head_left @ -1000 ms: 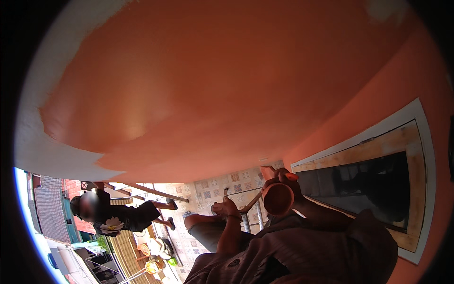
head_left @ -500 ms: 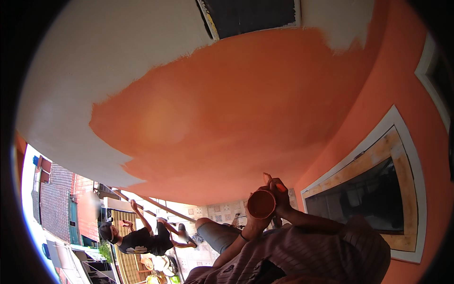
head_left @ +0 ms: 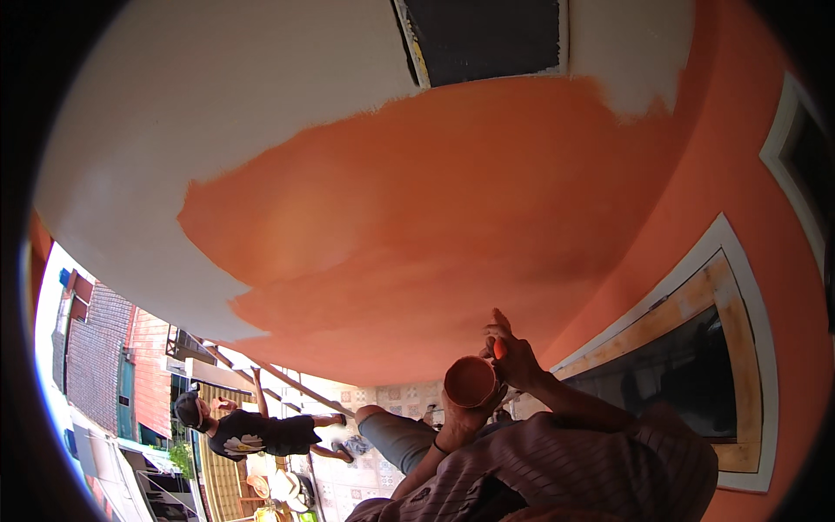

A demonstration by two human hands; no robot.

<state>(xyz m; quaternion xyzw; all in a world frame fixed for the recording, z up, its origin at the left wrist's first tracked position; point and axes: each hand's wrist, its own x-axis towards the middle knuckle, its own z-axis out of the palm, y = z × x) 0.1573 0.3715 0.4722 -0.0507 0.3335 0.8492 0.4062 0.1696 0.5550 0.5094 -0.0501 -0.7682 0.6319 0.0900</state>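
My left hand (head_left: 468,419) is wrapped round a round paint pot (head_left: 470,383), its open top towards me and reddish-orange inside. Just right of the pot's rim is my right hand (head_left: 519,364), its fingers closed on a paintbrush (head_left: 498,318). An orange part of the brush shows among the fingers, and its end points at the wall. Beyond both hands spreads the wall (head_left: 417,217), coated orange in the middle, with a ragged border against bare pale grey (head_left: 217,87) above and at the left.
On the right, an orange side wall holds a wood-framed window (head_left: 722,304) with a white surround. A dark panel (head_left: 487,39) is set in the wall at the top. Wooden poles (head_left: 304,391) lean at lower left, near another person (head_left: 261,433) in black on the tiled floor.
My right hand with the brush has drawn a little away from the pot, to the right. The pot has tilted and shifted slightly left. The other person has changed posture, and my view has shifted.
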